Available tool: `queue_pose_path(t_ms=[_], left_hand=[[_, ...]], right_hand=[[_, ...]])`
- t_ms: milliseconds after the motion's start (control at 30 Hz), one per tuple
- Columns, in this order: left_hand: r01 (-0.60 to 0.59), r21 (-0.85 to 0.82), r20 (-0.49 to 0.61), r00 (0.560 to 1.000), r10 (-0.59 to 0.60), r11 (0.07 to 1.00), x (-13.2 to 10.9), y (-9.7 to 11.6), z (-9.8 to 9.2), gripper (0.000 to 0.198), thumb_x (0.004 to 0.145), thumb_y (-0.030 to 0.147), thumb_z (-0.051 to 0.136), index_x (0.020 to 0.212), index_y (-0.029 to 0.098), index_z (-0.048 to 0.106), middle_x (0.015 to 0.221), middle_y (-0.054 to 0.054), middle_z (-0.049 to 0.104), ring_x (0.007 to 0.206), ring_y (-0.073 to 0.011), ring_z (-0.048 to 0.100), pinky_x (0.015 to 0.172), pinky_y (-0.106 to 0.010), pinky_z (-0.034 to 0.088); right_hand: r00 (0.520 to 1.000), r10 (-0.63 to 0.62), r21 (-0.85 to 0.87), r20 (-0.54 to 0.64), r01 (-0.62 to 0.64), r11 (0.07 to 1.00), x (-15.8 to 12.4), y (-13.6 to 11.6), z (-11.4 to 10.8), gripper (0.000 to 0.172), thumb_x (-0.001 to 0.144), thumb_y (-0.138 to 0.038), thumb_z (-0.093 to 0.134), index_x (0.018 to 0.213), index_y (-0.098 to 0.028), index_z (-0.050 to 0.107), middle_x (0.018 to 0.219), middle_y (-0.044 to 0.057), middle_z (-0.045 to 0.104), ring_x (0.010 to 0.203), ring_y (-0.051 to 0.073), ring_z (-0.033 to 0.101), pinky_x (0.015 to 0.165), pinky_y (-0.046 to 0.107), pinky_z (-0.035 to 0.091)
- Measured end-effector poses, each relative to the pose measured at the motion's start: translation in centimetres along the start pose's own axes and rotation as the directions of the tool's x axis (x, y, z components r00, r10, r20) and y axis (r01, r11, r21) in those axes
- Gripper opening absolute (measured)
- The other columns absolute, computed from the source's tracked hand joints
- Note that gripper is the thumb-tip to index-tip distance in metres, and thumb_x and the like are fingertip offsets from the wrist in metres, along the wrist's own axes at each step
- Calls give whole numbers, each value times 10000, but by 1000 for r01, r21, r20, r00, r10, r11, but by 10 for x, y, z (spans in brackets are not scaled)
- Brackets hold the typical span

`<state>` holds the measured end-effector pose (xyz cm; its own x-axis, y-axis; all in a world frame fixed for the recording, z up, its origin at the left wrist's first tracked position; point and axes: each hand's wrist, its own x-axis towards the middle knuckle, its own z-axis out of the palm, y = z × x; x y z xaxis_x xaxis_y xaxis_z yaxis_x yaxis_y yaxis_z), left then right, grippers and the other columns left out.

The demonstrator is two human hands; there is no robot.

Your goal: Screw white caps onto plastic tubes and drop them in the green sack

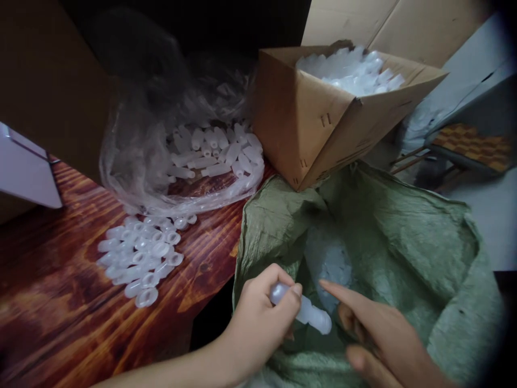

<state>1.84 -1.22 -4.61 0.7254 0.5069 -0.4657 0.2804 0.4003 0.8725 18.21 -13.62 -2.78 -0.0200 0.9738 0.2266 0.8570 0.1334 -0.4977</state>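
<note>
Left hand [262, 318] pinches a small translucent white plastic bottle [305, 312] over the open green woven sack [404, 242]; right hand [379, 334] is just beside it.

Left fingers [288, 293] are closed around the bottle's rounded end, its other end sticking out toward the right hand. Right index finger is extended, tip near the bottle but apart from it; remaining fingers loosely curled, holding nothing. More pale plastic pieces sit down inside the sack mouth. On the dark reddish wooden tabletop [60, 302], left of the sack: a loose cluster of small translucent caps [139, 256], and behind it a clear plastic bag [181, 156] with more white bottles lying inside. A brown cardboard box [319, 124], tilted, is filled with the same white parts and sits at the sack's far edge.
</note>
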Motion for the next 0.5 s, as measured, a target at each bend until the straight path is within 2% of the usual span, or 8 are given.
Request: queue_pose_path(t_ms=[67,100,167,233,300,400,433,500], left_hand=[[-11,-1,-30,999,11,1000,0,4,-2,246,867,406,548,765,190,491,486,77,432,394,-64,407,371,-141,298],[-15,-3,-39,999,15,1000,0,7,-2,227,853,380,551,746,190,489,481,80,423,383,-62,392,363,-141,293],[-13,-8,-50,999,13,1000,0,12,-3,195,820,344,557,721,190,488,467,84,411,364,-59,373,347,-142,284],[1,-17,-57,998,-2,1000,-1,17,-3,183,794,329,563,701,191,485,446,90,392,348,-59,361,335,-142,274],[1,-25,-62,998,-3,1000,-1,19,-3,176,784,316,566,691,189,486,435,92,387,340,-55,355,330,-137,266],[2,-42,-67,998,-4,999,-2,21,-4,169,788,310,567,701,185,496,424,95,388,327,-49,356,326,-127,276],[12,-49,-72,997,-16,999,-2,22,-4,174,784,316,575,703,184,497,424,94,392,324,-49,360,322,-124,284],[50,-64,-68,996,-54,997,-2,23,-4,205,777,350,591,711,185,490,424,94,402,317,-50,367,307,-121,296]], right_hand=[[983,-183,-157,36,186,970,-4,5,-3,552,1010,-549,278,1434,-200,333,730,0,664,584,156,645,544,259,498],[972,-218,-201,85,231,952,-5,8,-3,547,1007,-546,297,1441,-214,333,743,1,675,583,159,651,532,260,502],[973,-185,-246,138,214,945,-8,12,-4,538,1005,-537,320,1430,-211,366,763,2,689,600,152,667,525,243,511],[978,-179,-253,108,202,946,-12,15,-2,569,1005,-532,310,1454,-185,351,776,17,694,632,161,680,537,246,516],[966,-254,-250,56,259,933,-16,19,-1,572,1003,-531,297,1477,-214,341,761,21,689,618,177,671,532,264,507],[976,-204,-277,79,219,936,-21,27,1,540,976,-544,385,1423,-246,441,814,26,697,651,172,678,565,252,526],[981,-174,-292,90,193,937,-21,30,1,536,969,-547,401,1396,-232,476,850,36,701,681,172,686,583,244,536],[979,-194,-299,65,205,932,-20,32,2,562,956,-562,410,1359,-184,511,902,62,703,723,176,694,596,232,547]])
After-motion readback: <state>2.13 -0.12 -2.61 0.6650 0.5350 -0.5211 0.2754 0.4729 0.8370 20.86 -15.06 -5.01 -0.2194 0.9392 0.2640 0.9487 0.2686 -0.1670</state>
